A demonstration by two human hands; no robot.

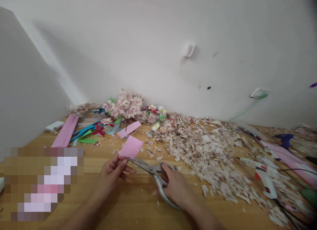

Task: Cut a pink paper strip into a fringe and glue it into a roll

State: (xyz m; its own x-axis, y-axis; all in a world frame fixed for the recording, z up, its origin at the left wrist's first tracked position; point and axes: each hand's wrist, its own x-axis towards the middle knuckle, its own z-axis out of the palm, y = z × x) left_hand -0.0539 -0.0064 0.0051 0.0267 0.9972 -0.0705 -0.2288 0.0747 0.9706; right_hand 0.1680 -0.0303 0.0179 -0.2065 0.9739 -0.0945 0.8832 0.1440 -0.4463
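Pinched in the fingers of my left hand [115, 172] is a pink paper piece [131, 147], its right edge cut into a fringe. My right hand [177, 185] grips a pair of metal scissors [151, 169] by the handles. The blades point left, and their tips reach the lower edge of the paper by my left fingertips. Behind the held piece, another pink paper strip [130, 129] lies on the wooden table [133, 207].
A bunch of pale pink handmade flowers [127, 104] lies near the wall. Dry petal-like scraps [210, 157] cover the right half. A white glue gun [266, 180] and a blue glue gun [284, 139] lie right. Blue strips [85, 131] and folded pink paper [65, 131] lie left. A pixelated patch hides the lower left.
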